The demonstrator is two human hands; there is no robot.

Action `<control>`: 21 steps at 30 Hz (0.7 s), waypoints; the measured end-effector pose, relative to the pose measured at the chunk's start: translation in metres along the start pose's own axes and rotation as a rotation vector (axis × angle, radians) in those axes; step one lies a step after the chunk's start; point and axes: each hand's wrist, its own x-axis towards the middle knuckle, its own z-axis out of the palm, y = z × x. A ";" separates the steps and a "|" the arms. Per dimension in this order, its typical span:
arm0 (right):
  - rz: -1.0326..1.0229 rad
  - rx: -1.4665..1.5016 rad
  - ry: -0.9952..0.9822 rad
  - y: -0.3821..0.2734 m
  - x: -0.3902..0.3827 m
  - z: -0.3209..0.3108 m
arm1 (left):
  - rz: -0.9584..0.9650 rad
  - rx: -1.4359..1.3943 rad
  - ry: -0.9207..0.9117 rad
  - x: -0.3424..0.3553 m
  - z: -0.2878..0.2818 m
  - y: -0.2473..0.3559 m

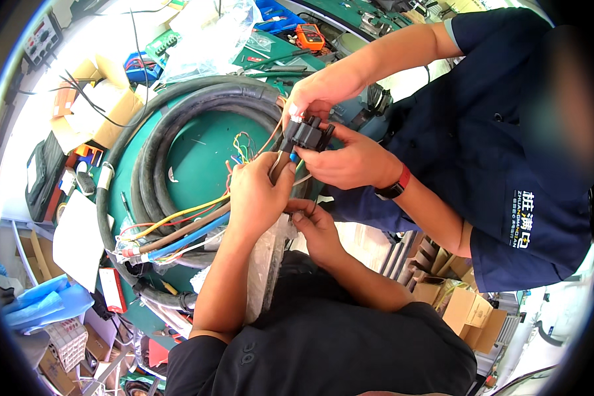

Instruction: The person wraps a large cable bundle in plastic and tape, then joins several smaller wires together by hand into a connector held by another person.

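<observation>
My left hand [263,188] is closed at the near side of a black multi-pin connector [305,134], its thumb and fingers pinching a wire by a small blue tip. Lower down, my right hand [317,231] has its fingers curled together beside a clear plastic bag [265,267]; what they hold is hidden. A co-worker's two hands, a left one [320,99] and one with a dark wristband [353,158], hold the connector from the far right. Yellow, brown and blue wires [191,239] fan out of a thick black cable's end and run toward my left wrist.
The thick black cable [122,148] lies coiled on a green mat [201,148]. Behind are an orange meter [310,37], a blue bin [142,66] and an opened cardboard box [102,119]. A white sheet [82,237] and red-white box [113,290] lie left. The co-worker stands close at right.
</observation>
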 end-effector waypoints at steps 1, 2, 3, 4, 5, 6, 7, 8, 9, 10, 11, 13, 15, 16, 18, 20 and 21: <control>0.001 0.007 0.001 0.001 0.000 0.000 | -0.005 -0.013 0.000 0.000 0.001 0.000; 0.002 0.014 0.003 0.001 0.001 -0.001 | -0.011 -0.026 -0.001 0.000 0.002 0.000; 0.004 0.021 0.005 0.002 0.001 -0.001 | -0.003 -0.012 0.002 0.000 0.002 -0.001; 0.008 0.014 0.005 0.001 0.001 -0.001 | 0.004 0.002 0.005 0.001 0.002 -0.003; 0.012 0.007 0.005 0.000 0.001 -0.001 | 0.012 0.016 0.008 0.001 0.003 -0.004; 0.016 0.001 0.002 -0.001 0.001 0.000 | 0.001 0.011 0.003 0.000 0.002 -0.004; -0.006 -0.006 -0.018 -0.003 0.002 0.001 | -0.009 0.006 -0.001 0.000 0.002 -0.003; -0.028 -0.013 -0.039 -0.005 0.002 0.001 | -0.020 0.001 -0.006 0.000 0.002 -0.003; -0.052 -0.022 -0.059 -0.007 0.003 0.001 | 0.007 -0.022 -0.010 0.000 0.002 -0.004; -0.033 -0.027 -0.044 -0.004 0.003 0.000 | 0.034 -0.044 -0.015 0.000 0.003 -0.006; -0.015 -0.031 -0.029 0.002 0.003 -0.003 | 0.060 -0.067 -0.019 0.000 0.003 -0.008; -0.009 -0.021 -0.037 0.000 0.003 -0.002 | 0.092 -0.123 -0.014 0.001 0.001 -0.004; -0.006 -0.023 -0.030 -0.001 0.003 -0.001 | 0.092 -0.154 -0.021 0.002 -0.001 -0.003; -0.005 -0.025 -0.025 -0.001 0.002 0.000 | 0.092 -0.153 -0.024 0.002 -0.001 -0.004; -0.007 -0.028 -0.032 -0.003 0.002 0.000 | 0.093 -0.151 -0.028 0.002 -0.003 -0.005; -0.018 -0.012 -0.035 -0.006 0.002 0.001 | 0.091 -0.136 -0.036 0.002 -0.005 -0.001; -0.027 0.005 -0.033 -0.007 0.001 0.003 | 0.090 -0.128 -0.042 0.002 -0.007 0.001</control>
